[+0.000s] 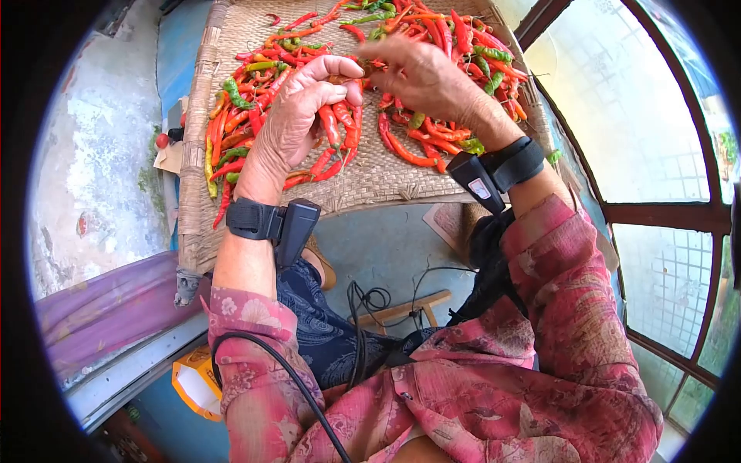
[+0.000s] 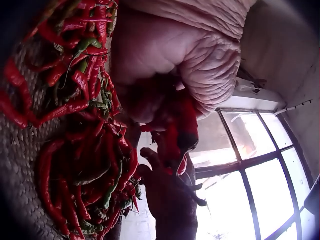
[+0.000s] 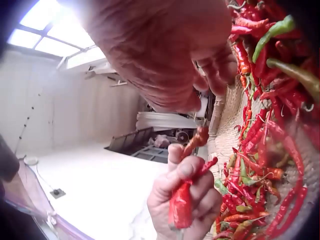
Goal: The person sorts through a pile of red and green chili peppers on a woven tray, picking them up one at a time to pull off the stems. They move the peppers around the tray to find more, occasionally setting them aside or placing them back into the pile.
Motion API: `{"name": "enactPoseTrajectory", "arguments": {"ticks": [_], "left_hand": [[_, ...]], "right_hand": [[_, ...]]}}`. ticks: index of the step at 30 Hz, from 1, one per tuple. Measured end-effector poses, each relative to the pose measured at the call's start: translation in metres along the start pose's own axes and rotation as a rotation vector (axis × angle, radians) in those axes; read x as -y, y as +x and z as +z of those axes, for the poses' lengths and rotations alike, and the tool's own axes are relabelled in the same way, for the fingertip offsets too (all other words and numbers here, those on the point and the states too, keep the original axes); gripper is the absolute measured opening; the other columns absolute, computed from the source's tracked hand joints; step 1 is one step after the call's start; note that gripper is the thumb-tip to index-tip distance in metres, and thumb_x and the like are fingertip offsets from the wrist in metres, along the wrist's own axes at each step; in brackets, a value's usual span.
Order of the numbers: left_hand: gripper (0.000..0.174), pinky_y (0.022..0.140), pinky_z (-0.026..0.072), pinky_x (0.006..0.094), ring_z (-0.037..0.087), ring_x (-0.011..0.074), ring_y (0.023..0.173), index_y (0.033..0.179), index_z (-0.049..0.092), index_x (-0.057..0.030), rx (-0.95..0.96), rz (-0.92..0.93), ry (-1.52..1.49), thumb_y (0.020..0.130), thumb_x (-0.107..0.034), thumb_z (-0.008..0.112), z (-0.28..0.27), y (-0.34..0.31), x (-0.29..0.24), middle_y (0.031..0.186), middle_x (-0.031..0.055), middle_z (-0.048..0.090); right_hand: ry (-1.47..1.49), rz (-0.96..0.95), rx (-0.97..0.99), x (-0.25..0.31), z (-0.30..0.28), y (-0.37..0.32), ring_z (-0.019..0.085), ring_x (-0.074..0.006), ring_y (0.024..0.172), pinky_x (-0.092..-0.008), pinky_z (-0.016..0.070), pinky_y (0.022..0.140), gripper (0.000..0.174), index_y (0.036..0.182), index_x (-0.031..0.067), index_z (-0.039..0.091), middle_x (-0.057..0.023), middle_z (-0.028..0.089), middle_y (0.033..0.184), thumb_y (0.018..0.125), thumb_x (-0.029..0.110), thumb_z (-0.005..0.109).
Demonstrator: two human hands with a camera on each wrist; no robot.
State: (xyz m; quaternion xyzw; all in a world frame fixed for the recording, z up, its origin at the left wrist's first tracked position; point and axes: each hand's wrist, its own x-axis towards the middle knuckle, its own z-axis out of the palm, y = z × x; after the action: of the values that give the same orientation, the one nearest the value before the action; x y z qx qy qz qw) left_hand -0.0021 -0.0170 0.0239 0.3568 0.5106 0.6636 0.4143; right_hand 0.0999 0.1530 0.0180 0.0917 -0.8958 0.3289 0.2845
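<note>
My left hand (image 1: 287,119) grips a small bunch of red chili peppers (image 1: 332,127) above the front of a woven tray (image 1: 363,189). In the right wrist view, these held chilies (image 3: 180,206) poke out between the curled fingers and thumb. The left wrist view shows their dark stems (image 2: 189,141) pointing toward the other hand. My right hand (image 1: 441,83), slightly blurred, hovers just right of the left fingertips. Its fingers are loosely bent, with a gap to the thumb and nothing seen between them.
Heaps of red chilies (image 1: 455,38) with some green ones cover the tray's left and right sides. A barred window (image 1: 656,100) stands along the right. Below the tray are a low wooden stool (image 1: 405,310) and black cables (image 1: 363,297). An orange box (image 1: 197,382) sits at lower left.
</note>
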Motion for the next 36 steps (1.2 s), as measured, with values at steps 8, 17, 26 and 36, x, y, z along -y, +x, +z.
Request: {"name": "enactPoseTrajectory", "arguments": {"ticks": [8,17,26,36], "left_hand": [[0.039,0.048,0.0402,0.0146,0.054,0.0052,0.064,0.116,0.048,-0.0042,-0.037,-0.148,0.149,0.079,-0.017,0.053,0.008,-0.004,-0.003,0.082,0.0045,0.059],[0.038,0.048,0.0417,0.0149,0.056,0.0049,0.067,0.119,0.046,-0.0029,-0.081,-0.229,0.174,0.084,-0.016,0.053,-0.013,-0.006,0.000,0.084,0.0032,0.059],[0.025,0.064,0.0492,0.0201,0.056,0.0071,0.073,0.109,0.052,-0.0045,-0.171,-0.011,0.063,0.087,-0.016,0.052,-0.011,0.003,0.008,0.089,0.0020,0.058],[0.023,0.064,0.0433,0.0181,0.052,0.0050,0.074,0.108,0.053,-0.0072,-0.119,-0.142,0.272,0.088,-0.020,0.054,-0.005,-0.002,0.008,0.093,-0.0004,0.058]], "right_hand": [[-0.249,0.127,0.122,-0.002,-0.005,-0.007,0.060,-0.0340,0.070,-0.0419,0.0481,0.061,0.012,0.084,0.0066,0.059,-0.0162,0.061,0.074,0.083,0.016,0.050],[-0.235,0.452,-0.260,-0.019,-0.032,0.003,0.063,-0.0304,0.068,-0.0396,0.0489,0.060,0.032,0.110,0.0083,0.053,-0.0179,0.063,0.075,0.083,0.024,0.058],[0.458,0.475,0.306,0.026,0.011,-0.002,0.059,-0.0150,0.056,-0.0290,0.0491,0.054,0.051,0.081,-0.0020,0.064,-0.0086,0.062,0.063,0.087,0.047,0.050],[0.298,0.452,0.382,0.013,-0.003,-0.002,0.052,-0.0127,0.055,-0.0297,0.0442,0.053,0.028,0.084,-0.0008,0.063,-0.0059,0.057,0.062,0.084,0.027,0.058]]}}
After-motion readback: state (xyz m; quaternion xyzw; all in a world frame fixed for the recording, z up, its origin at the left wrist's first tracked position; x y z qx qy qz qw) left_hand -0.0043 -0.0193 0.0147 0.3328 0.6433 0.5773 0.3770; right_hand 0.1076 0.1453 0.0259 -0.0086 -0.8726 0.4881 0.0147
